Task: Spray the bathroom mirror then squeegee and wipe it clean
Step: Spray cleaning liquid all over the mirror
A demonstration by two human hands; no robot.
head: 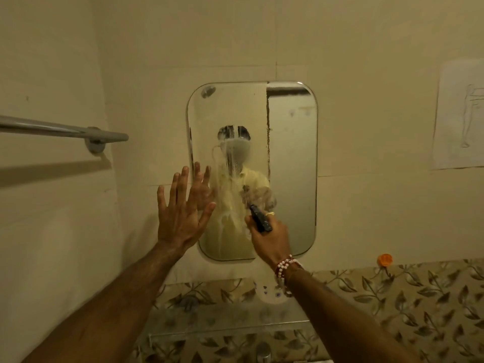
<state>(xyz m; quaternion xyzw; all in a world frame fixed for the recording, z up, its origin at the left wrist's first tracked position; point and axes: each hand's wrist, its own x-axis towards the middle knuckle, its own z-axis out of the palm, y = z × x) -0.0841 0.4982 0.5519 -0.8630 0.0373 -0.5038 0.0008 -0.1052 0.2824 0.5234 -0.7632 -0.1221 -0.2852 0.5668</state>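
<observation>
Obscured and cropped regions at the mirror (290,163).
The right hand (269,237) covers most of a dark tool (260,218), type indeterminate; suds blur the reflection; the towel bar (60,129) and wall drawing (461,116) run off-frame; the tap (263,353) is cropped below.
</observation>
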